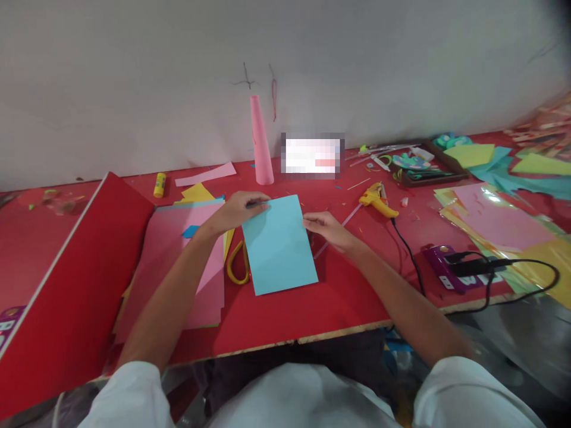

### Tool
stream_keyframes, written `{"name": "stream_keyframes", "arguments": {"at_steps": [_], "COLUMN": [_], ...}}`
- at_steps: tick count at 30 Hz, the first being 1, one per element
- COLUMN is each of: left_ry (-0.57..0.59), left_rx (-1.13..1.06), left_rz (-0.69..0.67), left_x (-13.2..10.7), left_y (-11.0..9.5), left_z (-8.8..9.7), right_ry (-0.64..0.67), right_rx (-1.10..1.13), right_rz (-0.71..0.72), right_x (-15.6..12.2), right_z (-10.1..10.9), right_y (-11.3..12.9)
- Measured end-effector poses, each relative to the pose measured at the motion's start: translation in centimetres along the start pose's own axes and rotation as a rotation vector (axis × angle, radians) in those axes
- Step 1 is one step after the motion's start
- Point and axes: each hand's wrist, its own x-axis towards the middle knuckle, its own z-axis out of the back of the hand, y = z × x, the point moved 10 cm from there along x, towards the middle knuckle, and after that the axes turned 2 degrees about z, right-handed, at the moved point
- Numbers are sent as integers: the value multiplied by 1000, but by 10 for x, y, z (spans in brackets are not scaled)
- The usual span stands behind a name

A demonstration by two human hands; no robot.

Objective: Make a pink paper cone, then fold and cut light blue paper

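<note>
A light blue sheet of paper (280, 246) is in front of me, its near corners over the red table. My left hand (241, 209) grips its upper left corner, with the thumb on top. At the upper right edge, my right hand (329, 229) has its fingers closed on the sheet. Yellow-handled scissors (238, 264) lie partly hidden under the sheet's left side. To the left is a stack of pink paper (178, 297) with a small blue scrap (191, 232) on it. Behind the sheet stands a tall pink paper cone (262, 145).
A yellow glue gun (378, 201) with a black cord lies to the right, near a purple power strip (446, 270). Farther back are a dark tray (439, 177) of craft bits and a glue stick (159, 185). A red board (84, 279) leans at left. Colored sheets (499, 217) cover the right.
</note>
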Motion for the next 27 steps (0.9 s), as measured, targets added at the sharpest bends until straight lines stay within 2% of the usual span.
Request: {"name": "stream_keyframes", "arguments": {"at_steps": [3,5,7,9,12,14,17,19,24,27], "left_ry": [-139,-239,-270,-250,-178,-82,55,70,9,9], "left_rx": [45,-8,-103,-144,-9,100,143,130,91,120], "left_rz": [-5,21,29,-5,-87,-107,-154,-193,-289,-373], "left_x": [3,3,3,2,-4,-8,-13,-15,-18,-21], "left_y": [3,9,12,7,-12,-21,-31,-37,-55,-68], "left_z": [12,23,28,26,15,1,-19,-25,-31,-37], "right_ry": [-123,-213,-305,-385,-481,-531,-568,-584,-609,-580], "right_rx": [-68,-67,-24,45,115,146,174,154,105,129], "right_rz": [42,90,121,118,107,100,92,115,217,197], "right_x": [3,4,3,1,0,-1,-2,-3,-7,-6], "right_z": [13,23,35,46,60,67,72,72,70,69], "right_y": [2,6,7,3,-4,-9,-13,-9,6,3]}}
